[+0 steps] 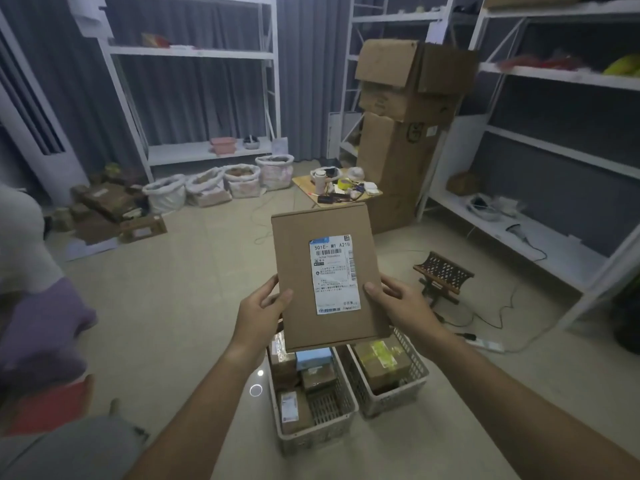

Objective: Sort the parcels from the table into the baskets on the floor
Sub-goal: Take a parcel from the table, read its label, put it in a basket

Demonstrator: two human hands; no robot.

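Above the two floor baskets, held up in both hands: flat cardboard parcel (323, 275), upright, white shipping label (334, 274) facing the camera. Left hand (260, 315) gripping the parcel's lower left edge, thumb curled over the front, other fingers hidden behind. Right hand (398, 303) gripping the lower right edge the same way, thumb pressed just beside the label. Directly below, side by side and touching on the tiled floor: left basket (346, 405), partly filled with small boxes, and right basket (417, 370), holding a box wrapped in yellow tape. Farther back, a low wooden table (301, 183) strewn with small items, just beside a tall stack of cardboard boxes (405, 133). Along the back wall, white sacks (207, 188) under white shelving (194, 150). At the left floor edge, a pile of brown parcels (107, 209). Right of the baskets, a small dark folding stool (443, 271).
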